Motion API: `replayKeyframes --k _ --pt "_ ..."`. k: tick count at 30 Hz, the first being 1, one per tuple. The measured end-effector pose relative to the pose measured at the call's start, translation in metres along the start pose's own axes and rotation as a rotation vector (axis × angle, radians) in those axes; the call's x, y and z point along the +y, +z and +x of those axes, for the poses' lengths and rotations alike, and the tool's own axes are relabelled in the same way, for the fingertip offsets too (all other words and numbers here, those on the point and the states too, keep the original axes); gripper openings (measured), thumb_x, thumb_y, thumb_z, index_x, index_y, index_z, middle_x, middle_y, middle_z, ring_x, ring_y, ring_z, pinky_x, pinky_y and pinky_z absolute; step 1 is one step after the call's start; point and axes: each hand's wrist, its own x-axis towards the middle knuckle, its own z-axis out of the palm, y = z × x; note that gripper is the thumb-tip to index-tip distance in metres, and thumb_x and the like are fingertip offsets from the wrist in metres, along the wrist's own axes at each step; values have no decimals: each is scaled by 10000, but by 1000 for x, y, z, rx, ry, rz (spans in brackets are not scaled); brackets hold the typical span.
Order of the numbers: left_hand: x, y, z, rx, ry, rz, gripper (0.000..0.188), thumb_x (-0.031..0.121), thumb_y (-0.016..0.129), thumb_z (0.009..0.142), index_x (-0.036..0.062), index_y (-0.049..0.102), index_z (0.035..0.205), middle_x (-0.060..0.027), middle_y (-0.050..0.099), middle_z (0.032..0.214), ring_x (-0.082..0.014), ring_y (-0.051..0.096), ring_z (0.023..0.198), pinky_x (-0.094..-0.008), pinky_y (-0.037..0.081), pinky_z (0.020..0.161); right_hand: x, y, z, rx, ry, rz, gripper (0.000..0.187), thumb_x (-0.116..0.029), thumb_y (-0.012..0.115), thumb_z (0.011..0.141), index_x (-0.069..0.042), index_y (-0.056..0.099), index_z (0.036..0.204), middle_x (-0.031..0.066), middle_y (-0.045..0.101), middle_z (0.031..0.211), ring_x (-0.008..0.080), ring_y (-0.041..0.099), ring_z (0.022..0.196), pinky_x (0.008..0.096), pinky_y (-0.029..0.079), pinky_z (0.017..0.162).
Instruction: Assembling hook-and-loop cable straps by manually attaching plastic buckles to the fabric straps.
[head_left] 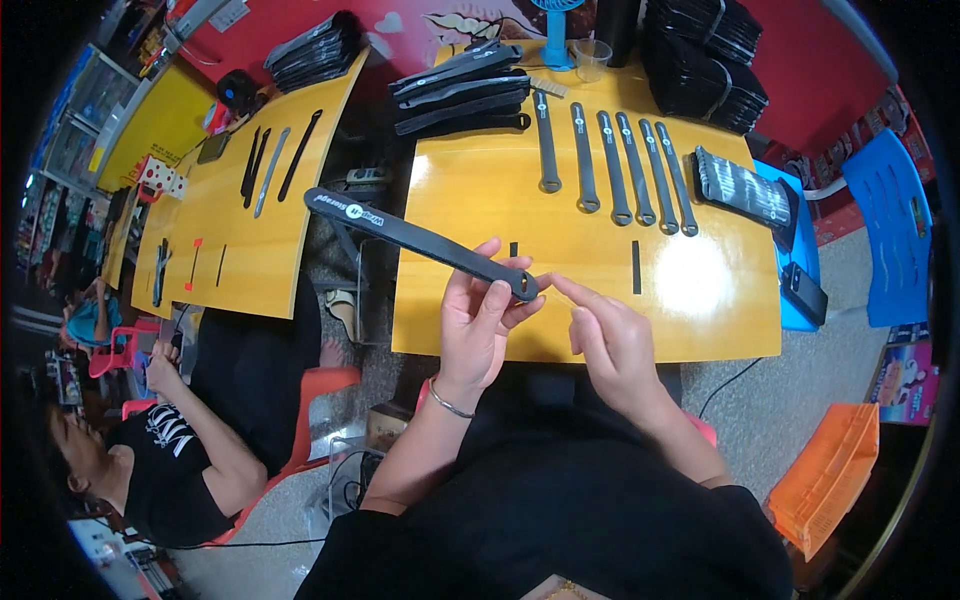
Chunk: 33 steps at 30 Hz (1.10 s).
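Note:
In my left hand (480, 325) is a long black strap (410, 235), gripped near its end with the oval hole. Its rounded far end points up and left over the table edge. My right hand (612, 345) is beside the holed end, with its index finger stretched toward it and the thumb apart. That fingertip is at or very near the strap; contact cannot be told for sure. Several similar straps (585, 160) lie in a row on the yellow table (460, 200), holed ends toward me. Two short black strips (636, 268) are on the table's near part.
Behind the row are a stack of straps (460, 90), a blue fan (556, 40), a clear cup (592, 58) and bundled black straps (705, 75). A plastic-wrapped pack (742, 188) and phone (803, 292) sit at right. A seated person (190, 460) is left, near another table (270, 255).

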Motion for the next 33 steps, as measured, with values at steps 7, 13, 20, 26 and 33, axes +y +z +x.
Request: replayKeyframes --k 7,13,20,26,33 --pt "-6 0 -5 3 68 102 415 88 473 945 87 350 1341 -179 532 1183 -259 604 1037 -366 558 845 2 12 -7 36 -90 -46 412 10 548 838 -86 512 1237 134 612 724 267 626 643 337 481 588" --pt "-8 3 -7 25 87 104 427 85 525 921 76 374 1321 -176 545 1170 -295 599 1044 -395 558 838 6 15 -7 66 -124 -48 426 18 562 821 -94 520 1230 125 624 737 258 636 660 344 491 593" --pt "-7 5 -6 34 94 139 431 84 554 905 68 388 1302 -172 565 1144 -329 603 1034 -415 558 833 8 14 -7 84 -192 -120 405 113 533 794 -45 569 1165 151 658 925 206 647 652 284 514 595" --pt "-9 4 -7 27 115 155 453 87 590 884 51 396 1292 -168 571 1135 -338 603 1029 -409 562 817 7 11 -6 122 -317 -291 414 88 572 783 -70 584 1165 131 671 862 219 659 665 292 521 598" --pt "-14 6 -7 97 232 302 418 2 602 858 -8 443 1245 -144 587 1110 -218 617 969 -350 549 831 12 22 0 126 -189 -40 406 34 575 805 -84 566 1193 122 668 867 219 666 702 309 522 617"
